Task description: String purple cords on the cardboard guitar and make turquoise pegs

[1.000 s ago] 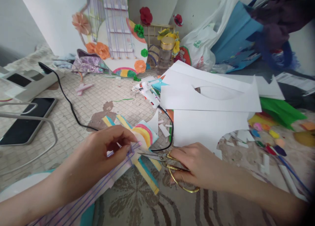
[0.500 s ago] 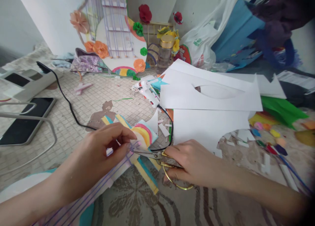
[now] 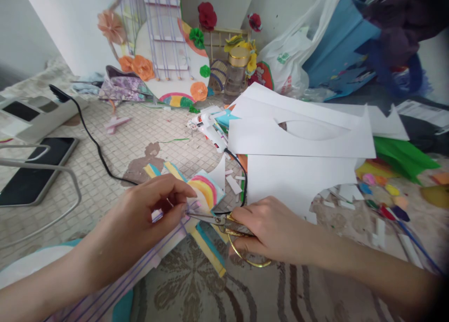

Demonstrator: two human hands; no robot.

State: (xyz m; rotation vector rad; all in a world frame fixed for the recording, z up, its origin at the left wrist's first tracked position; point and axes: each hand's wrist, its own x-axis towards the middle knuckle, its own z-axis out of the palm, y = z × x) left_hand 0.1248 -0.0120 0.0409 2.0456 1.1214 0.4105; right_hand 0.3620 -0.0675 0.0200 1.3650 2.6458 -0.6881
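Low in the head view lies a craft paper guitar, its neck running up from the lower left. Purple strings stretch along that neck. My left hand is closed in a pinch on the string ends near the guitar's head. The head has a painted rainbow and yellow-and-blue strips sticking out at both sides. In my right hand are gold-handled scissors, fingers in the loops. Their blade tips are at the strings beside my left fingertips; whether they touch is too small to tell.
White cut paper sheets lie beyond my right hand. A glue gun with a black cord rests behind the guitar. A phone is at left. Another decorated guitar, a jar and bags stand at the back.
My right hand and the scissors have shifted slightly left, and the scissor handles appear closer together. My left hand has stayed in place on the strings.
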